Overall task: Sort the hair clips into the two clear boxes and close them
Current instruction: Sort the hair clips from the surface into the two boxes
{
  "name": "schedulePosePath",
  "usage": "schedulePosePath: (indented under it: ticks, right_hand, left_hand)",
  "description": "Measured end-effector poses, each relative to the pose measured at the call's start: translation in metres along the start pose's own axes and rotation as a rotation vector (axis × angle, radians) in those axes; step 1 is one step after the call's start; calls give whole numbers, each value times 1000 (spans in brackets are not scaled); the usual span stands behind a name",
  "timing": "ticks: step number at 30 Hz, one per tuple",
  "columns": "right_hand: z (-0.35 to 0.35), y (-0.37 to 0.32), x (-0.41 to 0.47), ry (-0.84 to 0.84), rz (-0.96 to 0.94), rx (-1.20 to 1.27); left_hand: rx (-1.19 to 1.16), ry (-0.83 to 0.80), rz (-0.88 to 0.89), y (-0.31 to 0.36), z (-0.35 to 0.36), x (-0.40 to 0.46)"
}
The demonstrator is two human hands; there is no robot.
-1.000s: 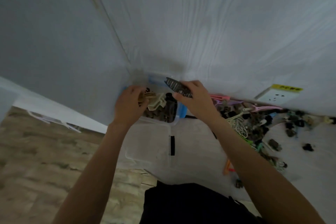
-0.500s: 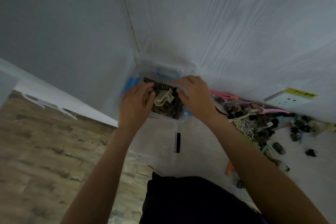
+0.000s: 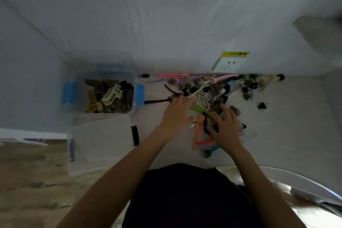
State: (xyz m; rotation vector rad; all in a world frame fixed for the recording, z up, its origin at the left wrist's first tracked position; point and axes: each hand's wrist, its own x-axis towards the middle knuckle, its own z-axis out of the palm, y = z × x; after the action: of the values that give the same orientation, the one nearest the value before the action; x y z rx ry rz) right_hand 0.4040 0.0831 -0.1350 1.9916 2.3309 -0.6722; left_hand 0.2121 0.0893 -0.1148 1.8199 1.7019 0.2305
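Sitting at the left of the frame against the wall, a clear box (image 3: 109,96) with blue latches holds a jumble of brown, beige and dark hair clips and has no lid on it. Just below it, at lower left, a second clear box (image 3: 100,142) lies on the white tabletop (image 3: 288,126), with a black strip at its right edge; whether it holds anything cannot be told through the blur. Right of the boxes, near the middle of the frame, the left hand (image 3: 176,114) reaches into the near edge of the loose pile of hair clips (image 3: 212,90), fingers stretched forward and resting on the clips without closing round any. A green clip (image 3: 199,110) lies between the two hands, and an orange clip (image 3: 198,131) stretches down below it. Further right, the right hand (image 3: 226,128) lies over dark clips in the pile with fingers spread and slightly bent; whether it grips one cannot be told. Pink and purple clips lie along the wall above the pile, and a white wall socket (image 3: 228,64) with a yellow label sits at upper right.
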Motion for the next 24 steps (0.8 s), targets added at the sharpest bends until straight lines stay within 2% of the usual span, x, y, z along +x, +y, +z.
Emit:
schedulePosePath:
  ticks: [3, 8, 12, 16, 20, 24]
  right_hand:
    - [0, 16, -1, -49, -77, 85]
    - [-4, 25, 9, -38, -183, 160]
    - [-16, 38, 30, 67, -101, 141]
    - [-27, 42, 50, 96, 53, 137]
    - [-32, 38, 65, -3, 6, 115]
    - [-29, 39, 77, -31, -47, 31]
  left_hand:
    - [90, -9, 65, 12, 22, 16]
    - [146, 78, 12, 8, 36, 19]
    - [215, 167, 31, 12, 36, 21]
    - [152, 163, 2, 8, 33, 20]
    - [99, 320, 55, 15, 24, 32]
    - [182, 245, 76, 27, 12, 70]
